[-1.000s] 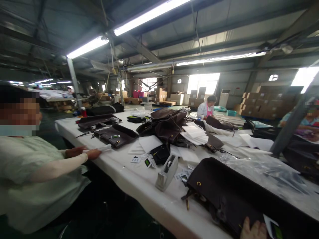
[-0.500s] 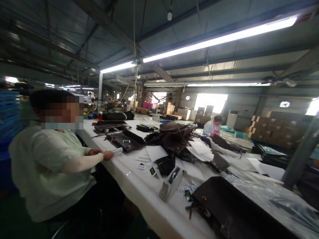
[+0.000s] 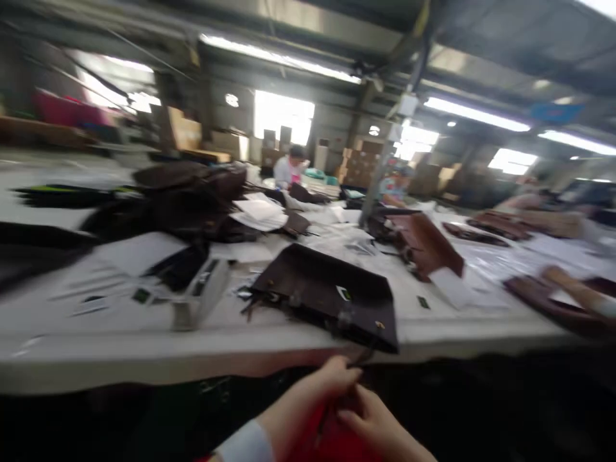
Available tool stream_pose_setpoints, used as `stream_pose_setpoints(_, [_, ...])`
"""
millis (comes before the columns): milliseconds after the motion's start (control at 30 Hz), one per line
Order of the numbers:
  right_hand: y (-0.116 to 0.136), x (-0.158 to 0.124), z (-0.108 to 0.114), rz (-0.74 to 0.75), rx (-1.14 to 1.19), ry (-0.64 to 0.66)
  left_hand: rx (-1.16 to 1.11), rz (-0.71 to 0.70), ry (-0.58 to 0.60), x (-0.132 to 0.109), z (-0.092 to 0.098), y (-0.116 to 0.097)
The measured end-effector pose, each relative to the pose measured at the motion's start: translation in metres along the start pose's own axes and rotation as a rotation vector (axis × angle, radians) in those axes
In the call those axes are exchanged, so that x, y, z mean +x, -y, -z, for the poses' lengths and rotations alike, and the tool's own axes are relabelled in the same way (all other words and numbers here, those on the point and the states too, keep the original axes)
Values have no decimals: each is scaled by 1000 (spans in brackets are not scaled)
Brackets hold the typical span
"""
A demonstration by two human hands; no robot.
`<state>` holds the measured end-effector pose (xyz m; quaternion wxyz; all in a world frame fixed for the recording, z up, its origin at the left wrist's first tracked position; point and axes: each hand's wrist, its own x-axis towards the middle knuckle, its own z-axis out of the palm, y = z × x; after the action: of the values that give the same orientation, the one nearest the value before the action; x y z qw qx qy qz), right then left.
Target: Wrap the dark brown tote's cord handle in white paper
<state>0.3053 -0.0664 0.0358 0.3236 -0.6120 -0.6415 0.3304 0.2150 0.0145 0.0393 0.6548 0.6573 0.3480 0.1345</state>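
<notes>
The view is smeared by motion. My left hand (image 3: pixel 325 388) and my right hand (image 3: pixel 380 423) are close together below the front edge of the white table (image 3: pixel 144 359). Both have their fingers curled. A thin dark strap (image 3: pixel 359 359) hangs from the flat dark brown bag (image 3: pixel 327 295) at the table edge, and my left fingertips pinch it. What my right hand holds is too blurred to name. Something red (image 3: pixel 332 443) shows between and under my hands.
A grey tape dispenser (image 3: pixel 199 298) and small tags lie left of the bag. A heap of brown bags (image 3: pixel 187 192) with white paper sits behind. A lighter brown bag (image 3: pixel 423 240), a grey post (image 3: pixel 380 173) and another person's forearm (image 3: pixel 577 292) are on the right.
The view has swung right and down. The seated person on the left has gone out of view. Both my hands now show below the table edge by the dark bag.
</notes>
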Motion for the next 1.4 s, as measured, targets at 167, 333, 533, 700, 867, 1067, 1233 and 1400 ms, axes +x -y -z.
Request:
stream_pose_setpoints(167, [-4,-47,50,-198,66,-172,-184,192,345,27,4,8])
stream_pose_setpoints(333, [-16,-25,90,-36,-302,-552,-422,385,470,17,13,1])
stream_pose_setpoints(533, [-38,0,108,53,-651,-463,-435,409,540,20,12,12])
stream_pose_setpoints(700, [-37,13,102,115,-682,-369,-407,375,601,24,16,22])
stream_pose_setpoints(867, [-41,26,96,127,-703,-341,-460,389,715,17,21,22])
stream_pose_setpoints(1067, [-54,36,90,151,-711,-371,-530,369,532,5,23,23])
stream_pose_setpoints(1233, [-54,36,84,132,-723,-415,-508,362,484,2,24,22])
stream_pose_setpoints(1400, [-50,34,82,126,-704,-415,-443,406,463,-1,20,17])
